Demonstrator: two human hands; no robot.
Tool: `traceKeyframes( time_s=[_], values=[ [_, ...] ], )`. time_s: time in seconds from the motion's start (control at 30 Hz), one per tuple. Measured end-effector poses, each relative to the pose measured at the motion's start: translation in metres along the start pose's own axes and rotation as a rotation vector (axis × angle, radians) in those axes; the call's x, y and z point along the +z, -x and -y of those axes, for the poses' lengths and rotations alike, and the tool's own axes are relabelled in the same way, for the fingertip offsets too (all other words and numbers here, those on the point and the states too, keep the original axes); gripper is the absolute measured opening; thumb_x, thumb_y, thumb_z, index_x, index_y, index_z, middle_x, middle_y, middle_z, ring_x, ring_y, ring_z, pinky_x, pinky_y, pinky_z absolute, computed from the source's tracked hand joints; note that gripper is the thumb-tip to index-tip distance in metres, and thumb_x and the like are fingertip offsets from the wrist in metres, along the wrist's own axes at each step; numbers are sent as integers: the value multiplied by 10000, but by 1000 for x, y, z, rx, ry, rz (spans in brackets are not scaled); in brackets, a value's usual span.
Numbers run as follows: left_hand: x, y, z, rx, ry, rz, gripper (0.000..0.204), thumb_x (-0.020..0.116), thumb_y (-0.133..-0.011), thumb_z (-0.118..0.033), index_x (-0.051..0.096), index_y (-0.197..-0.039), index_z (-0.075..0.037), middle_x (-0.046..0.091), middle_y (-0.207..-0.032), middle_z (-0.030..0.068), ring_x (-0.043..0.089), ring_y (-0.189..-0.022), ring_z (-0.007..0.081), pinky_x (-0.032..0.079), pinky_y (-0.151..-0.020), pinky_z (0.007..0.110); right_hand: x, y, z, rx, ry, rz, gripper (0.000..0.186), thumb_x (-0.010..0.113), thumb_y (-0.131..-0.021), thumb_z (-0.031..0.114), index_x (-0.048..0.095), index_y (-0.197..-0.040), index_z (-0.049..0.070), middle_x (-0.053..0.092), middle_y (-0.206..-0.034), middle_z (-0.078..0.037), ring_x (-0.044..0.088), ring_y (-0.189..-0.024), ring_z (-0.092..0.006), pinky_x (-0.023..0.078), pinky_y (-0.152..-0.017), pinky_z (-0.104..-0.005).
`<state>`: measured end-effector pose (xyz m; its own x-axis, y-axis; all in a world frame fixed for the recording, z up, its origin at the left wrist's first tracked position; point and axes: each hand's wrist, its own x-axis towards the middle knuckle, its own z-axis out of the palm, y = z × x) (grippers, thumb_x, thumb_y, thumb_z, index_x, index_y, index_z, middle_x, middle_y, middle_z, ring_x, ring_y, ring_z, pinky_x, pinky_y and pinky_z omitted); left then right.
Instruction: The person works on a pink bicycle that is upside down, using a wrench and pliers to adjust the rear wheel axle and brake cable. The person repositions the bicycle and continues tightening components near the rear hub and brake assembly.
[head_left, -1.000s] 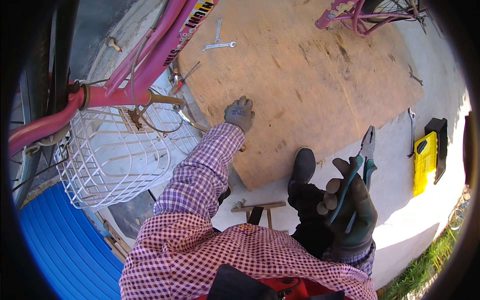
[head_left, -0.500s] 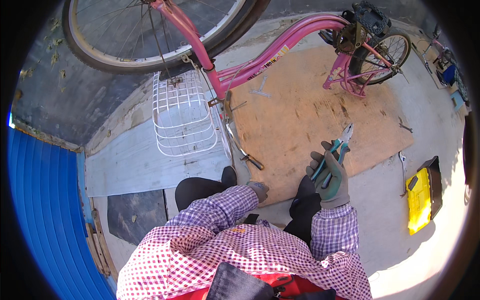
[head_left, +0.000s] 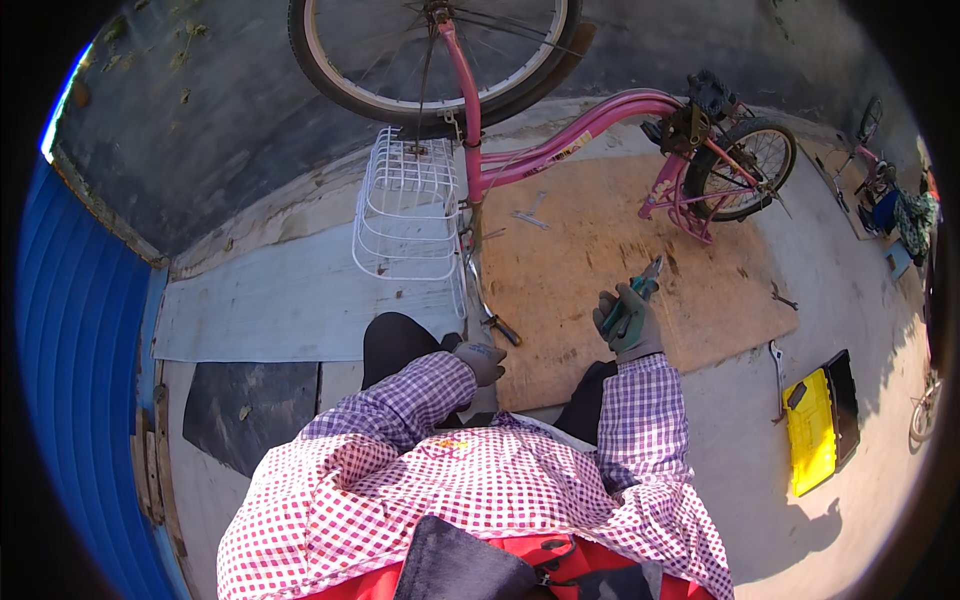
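Observation:
My right hand [head_left: 628,326], in a grey-green glove, is wrapped round pliers [head_left: 646,282] with teal handles. Their jaws point up and away over the tan board [head_left: 560,370]. My left hand [head_left: 481,362], gloved as well, hangs low by my left knee with its back toward me, and its fingers are hidden. Just beyond it lies the dark handlebar grip [head_left: 508,332] of a pink bicycle [head_left: 540,165]. The bicycle stands upside down, its front wheel [head_left: 440,118] up at the back and a white wire basket [head_left: 405,235] hanging at the front.
Wrenches [head_left: 532,212] lie on the board below the frame, and another small tool [head_left: 783,296] is near its right edge. An adjustable wrench [head_left: 777,370] rests on the concrete beside an open yellow toolbox [head_left: 812,430]. Blue corrugated metal [head_left: 80,380] stands at the left.
The view has shifted, so the bicycle sits differently in it. My left hand has drawn back toward my left knee. My right hand still grips the pliers, now turned more edge-on.

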<state>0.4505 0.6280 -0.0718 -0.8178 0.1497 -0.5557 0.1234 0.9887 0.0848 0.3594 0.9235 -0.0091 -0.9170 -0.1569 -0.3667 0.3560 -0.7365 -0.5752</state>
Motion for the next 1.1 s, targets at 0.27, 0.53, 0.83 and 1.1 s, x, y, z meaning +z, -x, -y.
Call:
traceKeyframes(
  time_s=[0.27,0.53,0.83,1.1],
  values=[
    [27,13,-12,88,-70,40,490,539,-1005,-411,599,-1410,-143,619,-1389,168,623,-1272,345,508,-1028,511,5,-5,-4,-8,66,1,366,675,-1008,192,559,-1318,36,708,-1076,-216,733,-835,-316,655,-732,-459],
    [70,-20,-4,212,-188,283,470,558,-969,-405,665,-1342,-141,657,-1365,145,648,-1240,341,519,-1015,523,12,-20,-21,23,112,61,369,687,-1002,198,563,-1304,27,712,-1070,-224,739,-831,-325,660,-728,-455],
    [104,-51,-4,467,-252,481,516,615,-945,-365,618,-1415,-152,675,-1368,122,632,-1292,330,500,-1069,489,86,-42,-58,12,41,93,327,699,-996,165,564,-1266,38,719,-1048,-209,745,-815,-310,659,-738,-453],
    [95,-84,4,377,-113,504,514,610,-949,-379,621,-1410,-150,680,-1357,123,638,-1282,332,502,-1063,489,113,-52,-87,210,28,-37,294,710,-988,153,593,-1239,53,712,-1051,-164,728,-854,-268,632,-775,-424]
  ],
)
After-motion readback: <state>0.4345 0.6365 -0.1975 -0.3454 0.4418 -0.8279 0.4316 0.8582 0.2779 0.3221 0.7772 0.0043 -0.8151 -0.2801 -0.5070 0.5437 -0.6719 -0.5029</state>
